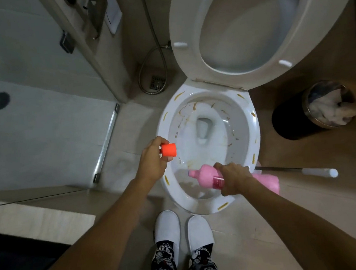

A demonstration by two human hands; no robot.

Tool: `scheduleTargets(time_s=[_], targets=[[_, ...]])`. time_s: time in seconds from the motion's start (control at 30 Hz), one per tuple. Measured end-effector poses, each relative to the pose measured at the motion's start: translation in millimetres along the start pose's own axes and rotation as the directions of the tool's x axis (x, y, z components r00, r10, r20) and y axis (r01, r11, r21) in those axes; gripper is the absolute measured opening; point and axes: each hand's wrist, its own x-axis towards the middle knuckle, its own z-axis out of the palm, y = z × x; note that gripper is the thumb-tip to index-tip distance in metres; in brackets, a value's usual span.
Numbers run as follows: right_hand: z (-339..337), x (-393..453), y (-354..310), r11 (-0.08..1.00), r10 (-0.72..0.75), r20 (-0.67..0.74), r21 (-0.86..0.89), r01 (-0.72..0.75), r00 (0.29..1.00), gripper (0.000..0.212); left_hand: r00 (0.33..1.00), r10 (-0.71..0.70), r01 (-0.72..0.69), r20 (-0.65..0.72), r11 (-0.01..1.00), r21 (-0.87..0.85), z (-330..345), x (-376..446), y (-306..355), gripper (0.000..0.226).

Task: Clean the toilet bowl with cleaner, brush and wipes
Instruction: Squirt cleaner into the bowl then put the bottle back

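The white toilet bowl (251,127) stands open in the middle, with brownish-yellow stains on its rim and inner wall. My right hand (234,178) grips a pink cleaner bottle (205,173), tipped on its side with the open neck pointing left over the bowl's near part. My left hand (153,159) holds the bottle's orange cap (169,150) at the bowl's left rim. A brush handle (304,171), metal with a white end, lies on the floor to the right of the bowl, partly behind the bottle.
The raised seat and lid (187,46) lean back at the top. A black bin (315,109) with white paper stands at the right. A shower door (98,55), a hose (159,48) and a floor drain (157,82) are on the left. My white slippers (183,233) stand before the bowl.
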Motion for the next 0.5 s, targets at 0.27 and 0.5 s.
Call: scheduleTargets(time_s=[0.27,0.5], targets=[[22.7,-33.4,58.3,0.987,0.142,0.004,0.072,-0.142,0.990,0.069,0.999,0.014,-0.015,0.047,0.999,0.031,18.6,-10.2,10.9,0.037],[4.7,-26.5,97.8,0.904,0.362,-0.050,0.261,-0.338,0.931,0.071,0.996,0.014,-0.019,0.086,0.998,0.052,39.5,-7.8,10.5,0.036]])
